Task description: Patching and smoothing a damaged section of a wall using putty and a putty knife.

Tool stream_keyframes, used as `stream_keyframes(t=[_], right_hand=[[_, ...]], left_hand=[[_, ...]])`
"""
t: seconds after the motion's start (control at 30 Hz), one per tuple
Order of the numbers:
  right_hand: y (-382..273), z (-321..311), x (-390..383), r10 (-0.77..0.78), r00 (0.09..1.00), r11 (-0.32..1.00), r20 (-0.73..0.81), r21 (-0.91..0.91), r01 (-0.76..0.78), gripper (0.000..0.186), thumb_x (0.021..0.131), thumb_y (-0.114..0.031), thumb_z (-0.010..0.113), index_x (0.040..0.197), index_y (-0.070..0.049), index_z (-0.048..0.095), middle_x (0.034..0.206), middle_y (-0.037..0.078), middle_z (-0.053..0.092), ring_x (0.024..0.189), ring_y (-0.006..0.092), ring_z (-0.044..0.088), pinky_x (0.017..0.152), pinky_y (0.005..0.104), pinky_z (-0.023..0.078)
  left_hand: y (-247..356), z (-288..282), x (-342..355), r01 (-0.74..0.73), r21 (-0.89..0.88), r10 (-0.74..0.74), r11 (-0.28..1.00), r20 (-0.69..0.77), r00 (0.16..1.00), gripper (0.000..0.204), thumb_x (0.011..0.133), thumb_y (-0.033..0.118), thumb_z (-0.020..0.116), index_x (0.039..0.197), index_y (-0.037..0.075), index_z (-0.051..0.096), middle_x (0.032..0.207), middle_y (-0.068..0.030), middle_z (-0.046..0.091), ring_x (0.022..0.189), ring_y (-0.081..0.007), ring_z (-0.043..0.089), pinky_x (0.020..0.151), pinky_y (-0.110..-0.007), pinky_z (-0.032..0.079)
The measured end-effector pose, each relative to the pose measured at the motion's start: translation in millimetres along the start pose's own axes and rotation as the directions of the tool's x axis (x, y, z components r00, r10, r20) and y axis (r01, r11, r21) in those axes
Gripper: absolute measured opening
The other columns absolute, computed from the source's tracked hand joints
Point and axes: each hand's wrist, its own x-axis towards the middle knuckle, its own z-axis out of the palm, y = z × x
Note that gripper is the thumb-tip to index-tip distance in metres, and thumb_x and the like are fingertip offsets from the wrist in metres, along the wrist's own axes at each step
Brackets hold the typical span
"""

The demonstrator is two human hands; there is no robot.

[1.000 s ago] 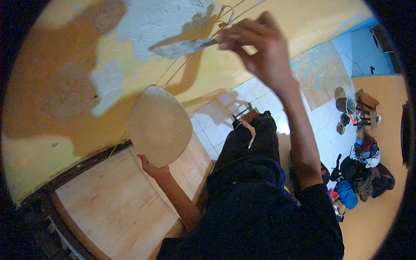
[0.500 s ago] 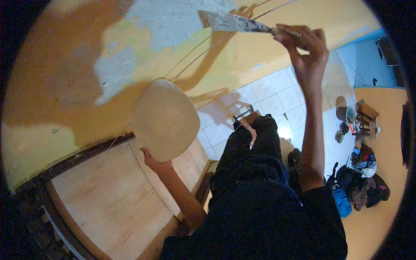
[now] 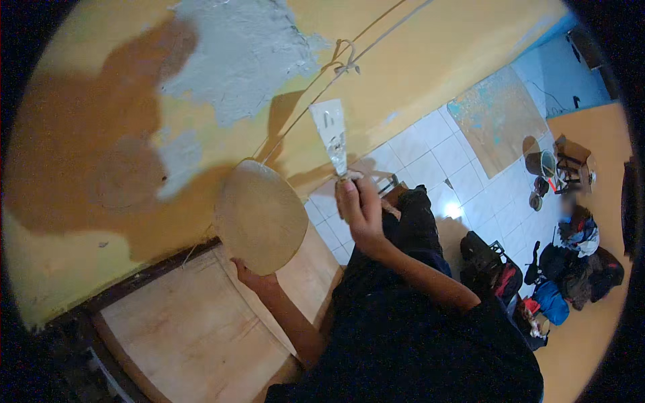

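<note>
My right hand (image 3: 361,212) is closed round the handle of a putty knife (image 3: 328,129), whose pale, smeared blade points up toward the yellow wall (image 3: 403,74). My left hand (image 3: 254,275) grips the lower edge of a rounded beige board (image 3: 260,216), held flat below and left of the knife. Two thin cords with a knotted loop (image 3: 346,66) run along the wall behind them. A pale grey patch (image 3: 235,54) of rough surface covers part of the wall above the board.
Below me are a pale wooden panel (image 3: 181,322) and a white tiled floor (image 3: 430,148). At right lie a stained sheet (image 3: 494,121), a bucket (image 3: 547,163), wooden furniture (image 3: 572,158), a bag (image 3: 478,264) and heaped clothes and bags (image 3: 574,269) beside an orange wall.
My right hand with the putty knife has moved down and left from near the cords, and the blade has swung from sideways to upward. My left hand and board appear slightly lower.
</note>
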Motion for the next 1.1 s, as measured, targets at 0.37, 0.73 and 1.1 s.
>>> stream_keyframes(t=[0.37, 0.73, 1.1], right_hand=[[-15.0, 71.5, 76.1, -0.224, 0.963, 0.973, -0.147, -0.082, 0.214, 0.024, 0.106, -0.022, 0.039, 0.101, 0.0, 0.047, 0.065, 0.009, 0.047, 0.056, 0.0184, 0.048, 0.055, 0.0371, 0.042], [-18.4, 138.7, -1.5, 0.024, 0.999, 0.999, 0.034, -0.041, -0.023, 0.029, 0.106, -0.027, 0.043, 0.091, -0.003, 0.047, 0.07, 0.007, 0.05, 0.06, 0.0169, 0.05, 0.056, 0.0346, 0.045], [0.5, 132.3, 57.6, -0.038, 0.986, 0.995, -0.165, 0.087, 0.053, 0.028, 0.106, -0.027, 0.04, 0.099, -0.001, 0.048, 0.076, 0.014, 0.052, 0.062, 0.0257, 0.053, 0.058, 0.0376, 0.045]], left_hand=[[-0.9, 10.7, -4.0, 0.041, 0.076, -0.034, 0.996, -0.091, 0.995, 0.057, 0.102, 0.044, 0.039, 0.144, 0.005, 0.04, 0.146, -0.0158, 0.044, 0.134, -0.0361, 0.041, 0.111, -0.055, 0.035], [6.1, 19.8, -4.1, 0.143, -0.161, -0.149, 0.976, -0.027, 0.988, 0.057, 0.104, 0.043, 0.033, 0.145, 0.004, 0.036, 0.146, -0.017, 0.044, 0.136, -0.0366, 0.04, 0.114, -0.053, 0.031], [-7.4, -1.9, 8.3, 0.138, -0.102, -0.139, 0.985, 0.001, 0.99, 0.057, 0.103, 0.042, 0.036, 0.144, 0.002, 0.038, 0.148, -0.0162, 0.041, 0.136, -0.0374, 0.039, 0.113, -0.056, 0.031]])
